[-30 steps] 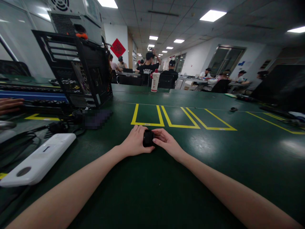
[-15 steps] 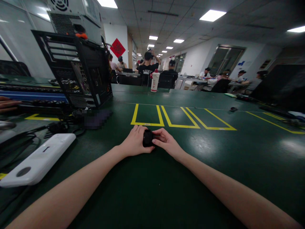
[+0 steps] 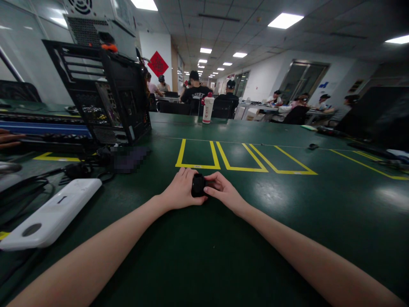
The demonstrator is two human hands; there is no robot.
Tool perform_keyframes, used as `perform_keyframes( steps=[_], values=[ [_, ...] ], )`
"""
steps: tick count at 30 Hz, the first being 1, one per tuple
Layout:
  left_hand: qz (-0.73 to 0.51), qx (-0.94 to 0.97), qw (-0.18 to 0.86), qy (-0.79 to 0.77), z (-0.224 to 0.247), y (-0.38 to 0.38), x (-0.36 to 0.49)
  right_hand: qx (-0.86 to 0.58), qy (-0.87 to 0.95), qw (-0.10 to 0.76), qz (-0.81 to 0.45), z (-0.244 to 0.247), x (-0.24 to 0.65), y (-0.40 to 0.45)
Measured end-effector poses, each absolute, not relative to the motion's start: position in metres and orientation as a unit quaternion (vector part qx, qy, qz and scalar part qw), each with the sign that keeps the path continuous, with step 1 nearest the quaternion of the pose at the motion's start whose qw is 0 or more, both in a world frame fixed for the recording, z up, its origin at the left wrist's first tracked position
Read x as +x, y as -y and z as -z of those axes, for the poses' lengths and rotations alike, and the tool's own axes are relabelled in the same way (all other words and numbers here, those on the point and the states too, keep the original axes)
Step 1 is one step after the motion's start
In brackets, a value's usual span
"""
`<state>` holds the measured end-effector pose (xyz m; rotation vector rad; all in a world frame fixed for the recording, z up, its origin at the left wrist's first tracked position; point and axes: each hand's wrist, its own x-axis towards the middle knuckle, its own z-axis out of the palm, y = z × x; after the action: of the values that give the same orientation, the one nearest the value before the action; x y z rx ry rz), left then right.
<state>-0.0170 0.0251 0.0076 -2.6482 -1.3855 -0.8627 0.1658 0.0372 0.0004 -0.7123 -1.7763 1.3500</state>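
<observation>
A small black rounded object (image 3: pixel 198 185) sits between my two hands, low over the green table (image 3: pixel 179 256). My left hand (image 3: pixel 183 188) is wrapped round its left side, with the thumb along its lower edge. From the right, the fingertips and thumb of my right hand (image 3: pixel 223 190) grip the same object at its right edge. Just beyond my hands lie yellow tape outlines (image 3: pixel 198 166) on the table top.
At the left stand an open black computer case (image 3: pixel 111 94), a white power strip-like device (image 3: pixel 54 213) and tangled cables. Another person's hand (image 3: pixel 9 138) rests at the far left edge. A white cup (image 3: pixel 208 110) stands behind the tape. A small dark round item (image 3: pixel 312 146) lies right.
My hands and the black object look unmoved. In the background, a person in a black shirt has lowered a raised arm and shifted slightly left.
</observation>
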Motion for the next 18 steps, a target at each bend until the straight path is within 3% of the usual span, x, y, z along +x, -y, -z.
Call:
perform_keyframes(
  steps=[18],
  values=[
    [0.284,-0.850,0.010,0.444,-0.0094,-0.0235,-0.0163,-0.285,0.695,0.389,-0.533,-0.0018,0.1655,-0.0368]
  ],
)
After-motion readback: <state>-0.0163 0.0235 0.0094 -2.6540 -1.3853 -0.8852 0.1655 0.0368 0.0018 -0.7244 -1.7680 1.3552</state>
